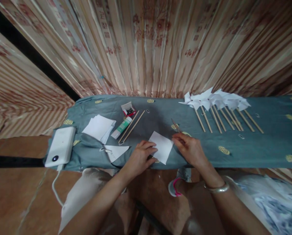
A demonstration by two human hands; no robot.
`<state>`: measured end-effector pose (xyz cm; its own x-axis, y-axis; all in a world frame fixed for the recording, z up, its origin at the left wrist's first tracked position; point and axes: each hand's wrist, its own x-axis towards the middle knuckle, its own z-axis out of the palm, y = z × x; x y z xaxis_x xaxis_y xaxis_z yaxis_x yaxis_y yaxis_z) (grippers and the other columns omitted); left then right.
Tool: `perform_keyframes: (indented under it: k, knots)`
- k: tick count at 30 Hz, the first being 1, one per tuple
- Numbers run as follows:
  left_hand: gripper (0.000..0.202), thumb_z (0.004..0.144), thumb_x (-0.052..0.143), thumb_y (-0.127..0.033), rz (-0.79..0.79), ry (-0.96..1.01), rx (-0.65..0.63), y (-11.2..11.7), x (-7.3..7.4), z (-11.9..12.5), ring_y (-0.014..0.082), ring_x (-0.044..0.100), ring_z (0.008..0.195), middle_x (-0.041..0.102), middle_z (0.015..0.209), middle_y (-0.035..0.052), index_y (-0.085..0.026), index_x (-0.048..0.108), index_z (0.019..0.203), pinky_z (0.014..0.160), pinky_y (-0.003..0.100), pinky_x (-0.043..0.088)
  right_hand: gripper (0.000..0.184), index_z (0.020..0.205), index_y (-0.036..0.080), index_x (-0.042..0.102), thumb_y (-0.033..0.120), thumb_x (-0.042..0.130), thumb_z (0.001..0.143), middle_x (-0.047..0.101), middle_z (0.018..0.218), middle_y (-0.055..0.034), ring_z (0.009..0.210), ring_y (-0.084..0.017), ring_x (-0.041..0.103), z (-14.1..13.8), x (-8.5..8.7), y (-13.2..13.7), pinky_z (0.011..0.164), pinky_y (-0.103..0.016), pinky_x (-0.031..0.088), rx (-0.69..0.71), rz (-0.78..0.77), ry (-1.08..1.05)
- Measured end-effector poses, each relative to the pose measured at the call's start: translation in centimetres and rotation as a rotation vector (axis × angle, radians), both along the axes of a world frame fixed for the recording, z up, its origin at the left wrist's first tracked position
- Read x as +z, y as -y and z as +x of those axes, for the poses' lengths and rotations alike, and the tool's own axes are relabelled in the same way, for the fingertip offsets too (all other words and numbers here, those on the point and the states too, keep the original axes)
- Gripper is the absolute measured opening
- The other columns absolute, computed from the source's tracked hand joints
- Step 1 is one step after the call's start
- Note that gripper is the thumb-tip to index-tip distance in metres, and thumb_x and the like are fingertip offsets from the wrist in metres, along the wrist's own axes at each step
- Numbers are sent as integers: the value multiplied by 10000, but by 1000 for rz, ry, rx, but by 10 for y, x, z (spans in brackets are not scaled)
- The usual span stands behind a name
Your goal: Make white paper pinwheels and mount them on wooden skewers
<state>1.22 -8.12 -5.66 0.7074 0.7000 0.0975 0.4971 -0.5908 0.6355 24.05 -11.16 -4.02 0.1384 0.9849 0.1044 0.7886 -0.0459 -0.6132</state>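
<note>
A white square sheet of paper (162,147) lies turned cornerwise in front of me. My left hand (143,154) holds its left edge between thumb and fingers. At the paper's right corner, my right hand (188,146) is closed around scissors (175,124), whose narrow blades point up and away from me; the handles are hidden in the fingers. Left of the hands, two wooden sticks (134,125) lie beside a green and white glue stick (122,127). A stack of white paper (99,126) is farther left, with a paper offcut (118,152) nearer me.
Several white paper pinwheels (218,99) on wooden sticks lie in a row at the back right. A small open red box (128,110) holds dark bits. A white power bank (61,145) with a cable sits at the cloth-covered table's (258,148) left end. Curtains hang behind.
</note>
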Motion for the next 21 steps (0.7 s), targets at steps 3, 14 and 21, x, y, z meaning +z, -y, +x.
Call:
perform_keyframes:
  k: [3,14,21]
  knots:
    - [272,793,738,-239,35,-4,-5,-2,-3,0,264,570,1097,659,1194,85,-202,690,1059,959,435,474,245,1030,176,698,209,491,904,763,968,-78,870,-205,713,-8,1,2,806,-307,524,140,1,-20]
    - [211,826,701,-215,290,1,-72,-7,-11,-2,246,611,1034,678,1130,89,-179,678,1033,887,412,545,409,1049,116,689,-51,447,764,694,1134,-134,1067,-221,640,-20,8,1,989,-368,476,342,-108,84]
    - [181,930,556,-272,454,85,-66,-5,-17,-2,222,623,993,691,1068,80,-174,683,1013,855,380,563,415,1074,132,691,-39,460,775,683,1186,-113,1102,-207,628,-19,18,1,1001,-331,460,334,-187,69]
